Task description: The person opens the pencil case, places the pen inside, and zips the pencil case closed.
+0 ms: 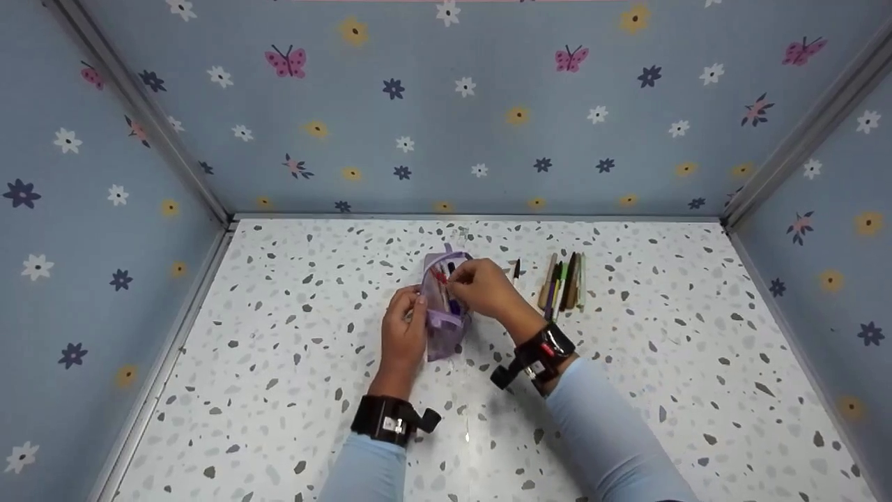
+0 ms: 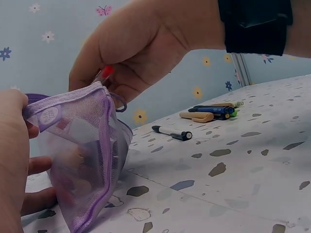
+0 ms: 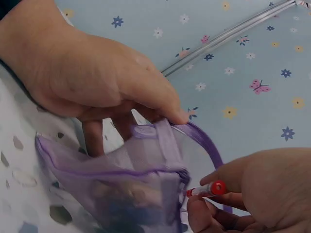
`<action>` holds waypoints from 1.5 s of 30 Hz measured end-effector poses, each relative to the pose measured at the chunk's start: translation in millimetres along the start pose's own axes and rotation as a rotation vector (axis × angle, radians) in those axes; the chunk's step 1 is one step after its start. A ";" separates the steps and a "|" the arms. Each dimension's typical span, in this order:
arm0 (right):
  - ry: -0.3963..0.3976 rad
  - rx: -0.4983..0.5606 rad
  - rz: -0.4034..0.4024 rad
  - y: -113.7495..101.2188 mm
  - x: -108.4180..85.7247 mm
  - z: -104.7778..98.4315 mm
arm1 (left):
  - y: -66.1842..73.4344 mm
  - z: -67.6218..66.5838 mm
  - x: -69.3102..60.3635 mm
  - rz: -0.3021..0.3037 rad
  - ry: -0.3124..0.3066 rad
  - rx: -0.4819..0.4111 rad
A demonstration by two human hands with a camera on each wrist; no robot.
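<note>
A purple mesh pencil pouch (image 1: 444, 343) stands with its zipped mouth open. My left hand (image 1: 403, 322) grips the near left edge of the pouch, thumb on the rim, other fingers along the mesh. At the mouth, my right hand (image 1: 488, 287) pinches a slim clear pen with red ends (image 3: 210, 189) between thumb and fingers. In the left wrist view, the red tip shows just above the rim, and the rest is hidden by the hand and mesh. Inside the pouch lie other pens, among them a dark blue one (image 1: 454, 307).
Right of the pouch, a white pen with black ends (image 1: 516, 270) lies alone on the speckled white table (image 1: 279, 390). Beyond it lies a row of several pens (image 1: 571, 282) in brown, black, green and blue. Flowered panels (image 1: 488, 139) enclose the table at the back and sides.
</note>
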State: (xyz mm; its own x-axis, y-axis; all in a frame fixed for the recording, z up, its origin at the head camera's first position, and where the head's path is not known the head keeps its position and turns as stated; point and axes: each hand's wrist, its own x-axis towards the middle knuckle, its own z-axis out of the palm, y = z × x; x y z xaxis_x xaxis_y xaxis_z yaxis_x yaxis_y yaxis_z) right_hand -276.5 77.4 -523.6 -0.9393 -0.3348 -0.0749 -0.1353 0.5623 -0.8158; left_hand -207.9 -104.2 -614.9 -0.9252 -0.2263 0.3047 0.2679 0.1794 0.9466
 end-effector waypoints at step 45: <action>0.405 -0.107 0.273 153.4 -56.4 -118.1 | 0.7 2.5 -1.5 -0.058 0.042 0.028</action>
State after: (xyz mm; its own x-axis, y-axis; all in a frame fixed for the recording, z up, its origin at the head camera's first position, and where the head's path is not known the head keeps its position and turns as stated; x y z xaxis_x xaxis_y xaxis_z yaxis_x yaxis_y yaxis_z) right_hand -281.6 271.9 -576.8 -0.9890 0.1445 -0.0314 0.1211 0.6698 -0.7326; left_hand -207.0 -101.3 -615.0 -0.9267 -0.2771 0.2538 0.2058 0.1909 0.9598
